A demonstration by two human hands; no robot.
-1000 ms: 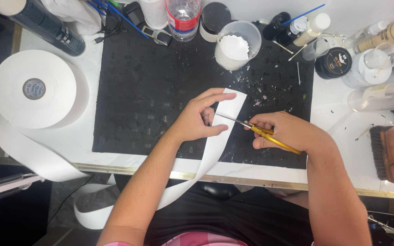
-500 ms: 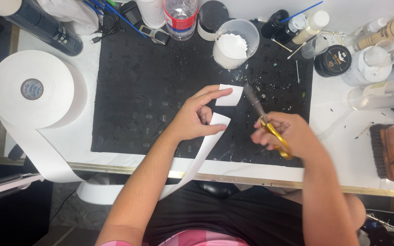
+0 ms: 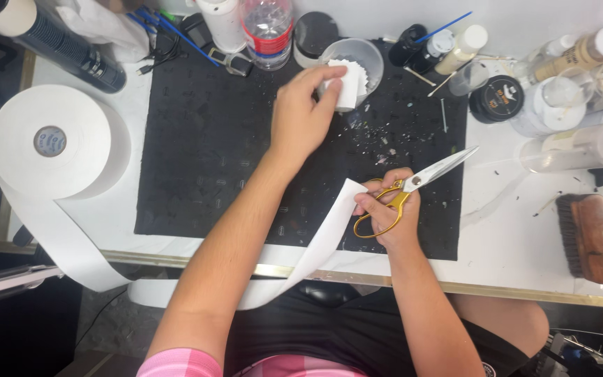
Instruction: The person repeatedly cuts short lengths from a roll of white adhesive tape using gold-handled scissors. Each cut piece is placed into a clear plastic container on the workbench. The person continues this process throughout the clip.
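Observation:
My left hand (image 3: 305, 112) reaches to the far side of the black mat (image 3: 204, 153) and holds a small cut white square (image 3: 341, 92) at the rim of a clear cup (image 3: 357, 59) filled with more white squares. My right hand (image 3: 385, 209) grips gold-handled scissors (image 3: 413, 185), blades pointing up to the right, and also pinches the free end of the white strip (image 3: 326, 237). The strip runs down over the table's front edge and loops back to the big white roll (image 3: 54, 143) at the left.
Bottles, jars and sticks crowd the back and right of the white table (image 3: 511, 244). A wooden brush (image 3: 584, 237) lies at the right. A dark cylinder (image 3: 64, 49) and cables sit at the back left. Small scraps speckle the mat.
After the cut, my left hand carried the cut square away from the strip up to the cup. My right hand swung the scissors' blades to the right and took the strip's end.

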